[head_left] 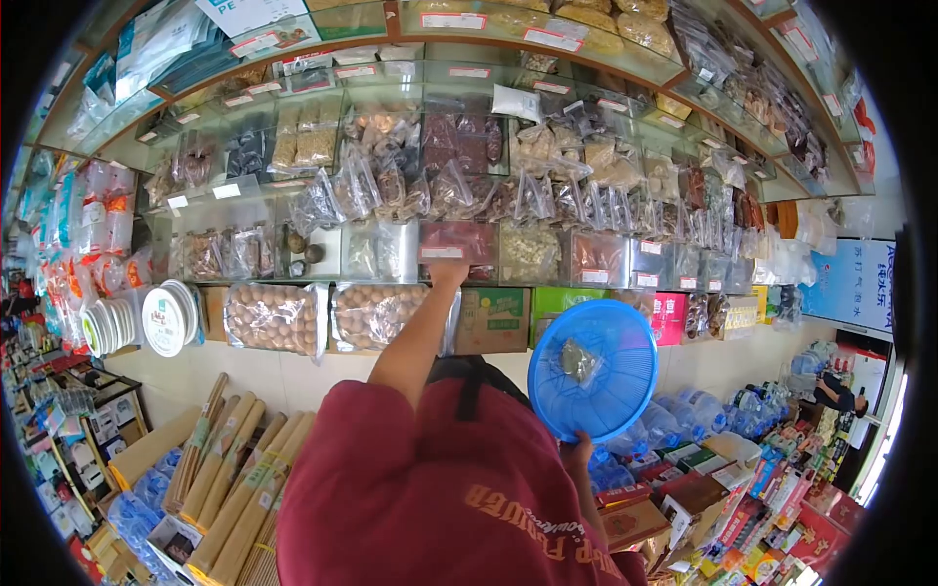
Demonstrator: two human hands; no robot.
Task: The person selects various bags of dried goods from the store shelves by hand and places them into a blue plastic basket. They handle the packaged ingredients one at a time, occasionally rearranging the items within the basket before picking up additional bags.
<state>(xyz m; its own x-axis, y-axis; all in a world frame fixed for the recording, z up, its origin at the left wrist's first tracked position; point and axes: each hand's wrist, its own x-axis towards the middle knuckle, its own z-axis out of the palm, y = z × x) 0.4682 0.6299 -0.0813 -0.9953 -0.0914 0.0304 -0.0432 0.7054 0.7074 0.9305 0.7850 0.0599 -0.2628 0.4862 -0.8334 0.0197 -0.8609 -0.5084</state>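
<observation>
My left arm stretches to the lower shelf row, and my left hand [448, 271] is at the front of a clear bin [457, 237] with dark red contents. Its fingers are largely hidden at the bin's edge, so I cannot see whether they grip anything. Off to my right, my right hand [578, 447] holds a round blue plastic basket [625, 361] by its near rim. Inside the basket lies one small clear packet [578, 362] of greenish-brown dry goods. The fingers under the basket are partly hidden.
Glass-fronted shelves hold bagged dry goods [459, 190]. Below stand big bags of round brown nuts [274, 317] and a cardboard carton [491, 320]. Rolled mats [234, 469] are at left; water bottles [694, 412] and boxes [635, 523] at right. A person [840, 393] is far right.
</observation>
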